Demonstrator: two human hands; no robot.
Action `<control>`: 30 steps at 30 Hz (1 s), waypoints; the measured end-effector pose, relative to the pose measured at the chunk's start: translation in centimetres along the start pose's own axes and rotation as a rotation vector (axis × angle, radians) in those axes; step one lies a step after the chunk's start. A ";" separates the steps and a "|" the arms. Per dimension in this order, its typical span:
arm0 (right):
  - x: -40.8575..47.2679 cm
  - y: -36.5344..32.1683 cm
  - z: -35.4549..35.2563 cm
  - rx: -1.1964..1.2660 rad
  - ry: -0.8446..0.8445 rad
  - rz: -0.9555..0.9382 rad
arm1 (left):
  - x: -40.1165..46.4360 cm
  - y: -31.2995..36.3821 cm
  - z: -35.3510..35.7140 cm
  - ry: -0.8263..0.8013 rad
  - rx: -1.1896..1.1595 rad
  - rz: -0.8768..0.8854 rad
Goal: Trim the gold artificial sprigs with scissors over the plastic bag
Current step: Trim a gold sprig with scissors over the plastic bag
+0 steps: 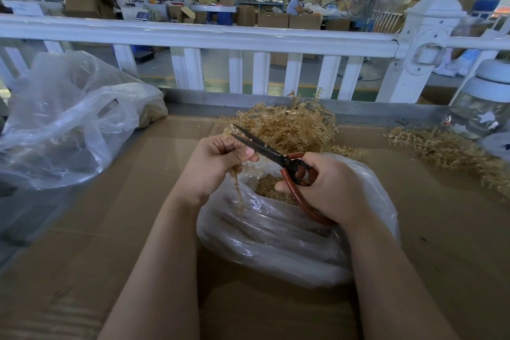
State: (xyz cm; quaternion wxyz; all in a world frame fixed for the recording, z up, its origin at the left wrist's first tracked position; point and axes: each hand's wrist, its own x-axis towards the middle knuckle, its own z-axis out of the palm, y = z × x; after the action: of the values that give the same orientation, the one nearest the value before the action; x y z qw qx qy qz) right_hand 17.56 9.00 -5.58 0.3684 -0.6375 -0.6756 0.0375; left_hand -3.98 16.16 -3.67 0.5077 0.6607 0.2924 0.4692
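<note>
Many gold bits already lie inside the plastic bag [276, 234] that sits on the cardboard-covered desk [110, 229] right under the hands, so I think a good part of the cutting is done. One sprig [236, 182] is being cut right now. The left hand [220, 159] has its grip closed tight around the top of this sprig, and the long end hangs down into the mouth of the bag. The right hand [328, 188] has its grip closed around the red handles of the scissors [265, 148]. The black blades are a little bit apart and point up to the left, with their tips just past the left hand, near the top of the sprig. A big heap of gold sprigs [289, 125] waits behind the hands, close to the far edge of the desk. Another heap [452, 149] lies off to the right, well apart from the bag. I cannot tell which heap is cut and which is not, but it looks like plenty of work is left. A second big clear bag [63, 121] sits at the left of the desk.
</note>
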 end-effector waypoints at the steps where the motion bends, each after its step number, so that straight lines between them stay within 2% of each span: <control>1: -0.1 -0.1 0.0 -0.008 0.000 -0.005 | 0.0 -0.1 0.0 -0.010 0.010 0.003; 6: -0.3 -0.8 -0.6 -0.069 0.035 -0.046 | 0.0 -0.1 0.1 -0.053 0.073 0.014; 14: 0.0 -0.5 -0.3 -0.041 -0.022 -0.070 | 0.1 -0.1 0.7 -0.065 0.124 -0.022; 25: -0.2 -0.4 -0.1 -0.034 0.008 -0.043 | -0.2 0.0 0.8 -0.141 -0.022 -0.006; 30: -0.2 -0.4 0.0 -0.017 0.010 -0.025 | -0.1 0.0 0.7 -0.081 -0.032 0.005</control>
State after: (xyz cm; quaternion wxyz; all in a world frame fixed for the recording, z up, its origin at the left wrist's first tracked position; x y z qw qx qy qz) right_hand 17.21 8.76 -5.44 0.3667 -0.6322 -0.6821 0.0240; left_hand -3.41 15.80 -3.76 0.5282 0.6719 0.2624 0.4480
